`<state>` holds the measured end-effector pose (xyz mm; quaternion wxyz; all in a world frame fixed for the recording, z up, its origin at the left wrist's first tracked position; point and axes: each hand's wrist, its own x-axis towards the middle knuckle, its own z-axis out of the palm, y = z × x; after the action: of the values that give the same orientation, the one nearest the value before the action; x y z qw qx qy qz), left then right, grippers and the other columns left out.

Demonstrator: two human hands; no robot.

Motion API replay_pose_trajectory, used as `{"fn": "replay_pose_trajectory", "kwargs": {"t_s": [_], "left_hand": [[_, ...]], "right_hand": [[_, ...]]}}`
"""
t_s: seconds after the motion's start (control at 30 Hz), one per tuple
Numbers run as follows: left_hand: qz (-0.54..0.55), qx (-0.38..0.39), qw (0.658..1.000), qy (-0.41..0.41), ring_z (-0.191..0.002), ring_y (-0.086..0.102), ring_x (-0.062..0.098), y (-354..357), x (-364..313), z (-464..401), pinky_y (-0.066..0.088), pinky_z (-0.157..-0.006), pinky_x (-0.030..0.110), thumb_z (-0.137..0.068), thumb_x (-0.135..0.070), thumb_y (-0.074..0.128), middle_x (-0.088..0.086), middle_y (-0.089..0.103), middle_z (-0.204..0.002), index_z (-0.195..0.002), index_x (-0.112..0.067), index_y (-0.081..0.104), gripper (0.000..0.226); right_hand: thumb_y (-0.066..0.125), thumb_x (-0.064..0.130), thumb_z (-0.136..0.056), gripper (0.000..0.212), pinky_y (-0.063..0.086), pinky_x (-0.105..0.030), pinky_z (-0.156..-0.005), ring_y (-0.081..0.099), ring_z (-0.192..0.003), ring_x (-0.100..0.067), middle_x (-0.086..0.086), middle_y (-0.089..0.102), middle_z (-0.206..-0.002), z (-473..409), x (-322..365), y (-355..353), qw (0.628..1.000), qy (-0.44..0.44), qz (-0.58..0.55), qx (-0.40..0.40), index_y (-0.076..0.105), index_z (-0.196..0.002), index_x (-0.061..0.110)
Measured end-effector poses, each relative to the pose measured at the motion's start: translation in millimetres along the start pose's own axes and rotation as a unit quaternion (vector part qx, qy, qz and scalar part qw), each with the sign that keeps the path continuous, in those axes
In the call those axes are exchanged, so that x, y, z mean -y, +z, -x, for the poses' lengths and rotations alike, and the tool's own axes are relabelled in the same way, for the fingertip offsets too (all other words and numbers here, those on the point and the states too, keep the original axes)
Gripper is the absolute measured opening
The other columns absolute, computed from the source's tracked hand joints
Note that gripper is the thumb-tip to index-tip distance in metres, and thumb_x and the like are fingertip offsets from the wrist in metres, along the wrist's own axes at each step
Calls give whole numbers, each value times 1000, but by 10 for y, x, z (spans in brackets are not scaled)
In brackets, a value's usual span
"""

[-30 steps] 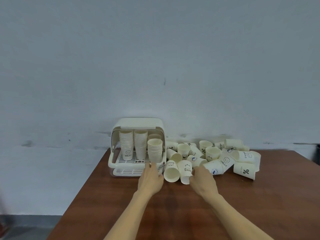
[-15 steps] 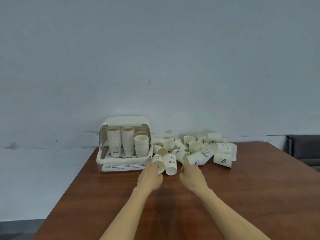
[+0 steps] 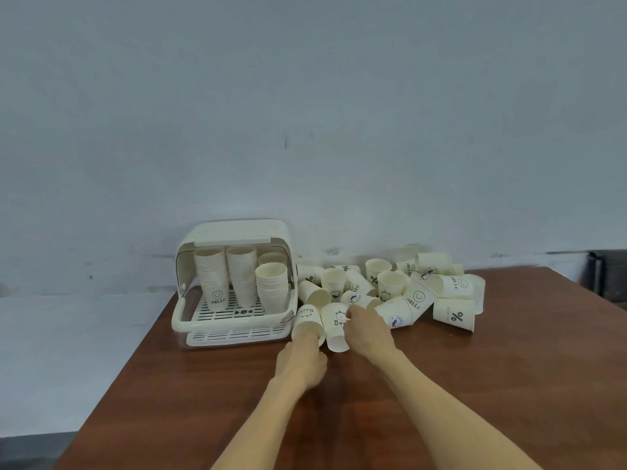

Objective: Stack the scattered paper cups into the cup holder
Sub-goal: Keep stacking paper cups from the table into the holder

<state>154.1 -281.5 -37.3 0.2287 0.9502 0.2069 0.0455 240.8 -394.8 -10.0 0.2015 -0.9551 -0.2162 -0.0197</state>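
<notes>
Beside the cup holder (image 3: pixel 234 320), a left hand (image 3: pixel 302 359) is reaching into one fallen cup (image 3: pixel 307 325) while the right hand (image 3: pixel 364 332) is gripping a "Bear" cup (image 3: pixel 336 329); squeezing risks crushing either, or jostling the pile (image 3: pixel 407 290).

We have a single head-worn view, looking forward and slightly down across the tabletop (image 3: pixel 441 385) toward the wall (image 3: pixel 305 113). Both forearms enter from the bottom edge, near the lens; the cup holder (image 3: pixel 234 239) and scattered cups (image 3: pixel 417 290) sit farther off, mid-frame, against the wall.
</notes>
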Motion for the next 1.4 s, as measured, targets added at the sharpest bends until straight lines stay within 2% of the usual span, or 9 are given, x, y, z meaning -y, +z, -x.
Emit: {"fn": "replay_pose_trajectory", "kwargs": {"t_s": [0.27, 0.37, 0.47, 0.53, 0.67, 0.9, 1.13, 1.23, 1.4], "left_hand": [[-8, -20, 1000, 19, -108, 57, 30, 35, -36, -272, 46, -84, 35, -90, -19, 48, 6, 58, -120, -115, -15, 54, 27], [-9, -14, 999, 27, -109, 56, 30, 19, -53, -327, 47, -85, 35, -89, -20, 47, 7, 57, -121, -110, -14, 57, 24], [3, -15, 999, 28, -106, 56, 30, 27, -61, -353, 48, -84, 36, -88, -20, 49, 9, 56, -121, -107, -12, 60, 23], [5, -9, 1000, 21, -103, 58, 31, 22, -70, -349, 49, -83, 37, -90, -19, 48, 9, 55, -116, -108, -12, 56, 21], [15, 0, 1000, 27, -103, 58, 33, 28, -84, -344, 49, -82, 39, -90, -19, 45, 8, 58, -113, -114, -19, 46, 25], [-24, -13, 999, 17, -105, 59, 32, 66, -119, -432, 47, -84, 38, -89, -19, 47, 9, 57, -119, -124, -25, 44, 35], [-44, -82, 995, 42, -95, 61, 31, 64, -155, -560, 39, -67, 34, -84, -14, 52, 6, 59, -112, -130, -22, 29, 52], [-91, -108, 988, 62, -100, 60, 29, 13, -207, -592, 41, -71, 37, -88, -15, 49, 5, 55, -118, -129, -19, 34, 44], [-163, -125, 977, 61, -95, 60, 25, -3, -269, -683, 34, -69, 32, -90, -4, 41, 5, 62, -109, -107, -17, 53, 25]], "right_hand": [[44, 12, -88, 41, 47, -40, -84, 54, -111, -32, -17, 57, -120, -574, 112, 32, 991, -22, 50, 121, 43, -128, 8], [41, 4, -85, 13, 46, -31, -60, 59, -72, -25, -12, 60, -78, -595, 182, -21, 982, -6, 53, 183, 50, -93, 1], [40, -2, -79, 14, 42, -28, -47, 51, -47, -19, -8, 51, -55, -573, 202, -10, 979, 16, 41, 200, 40, -70, 8], [42, 3, -79, 5, 45, -29, -54, 56, -58, -20, -6, 56, -66, -549, 192, -7, 984, 9, 25, 176, 43, -80, 9], [46, 12, -82, 34, 49, -40, -82, 56, -104, -29, -12, 56, -114, -491, 150, -29, 992, -5, 8, 127, 46, -116, 8], [41, 9, -93, 27, 45, -37, -86, 54, -114, -31, -16, 55, -124, -336, 36, -50, 991, -50, 92, 77, 50, -119, 6], [40, 19, -96, 27, 45, -39, -86, 55, -109, -35, -18, 58, -117, -174, -31, -82, 995, -43, 74, 54, 53, -115, 5], [40, 23, -96, 28, 44, -38, -81, 54, -107, -35, -18, 57, -115, -131, -66, -52, 997, -34, 62, 43, 54, -111, 5], [42, 18, -93, 20, 38, -33, -74, 53, -104, -32, -13, 52, -113, -81, -128, -6, 999, -21, 36, 30, 53, -107, 8]]}}
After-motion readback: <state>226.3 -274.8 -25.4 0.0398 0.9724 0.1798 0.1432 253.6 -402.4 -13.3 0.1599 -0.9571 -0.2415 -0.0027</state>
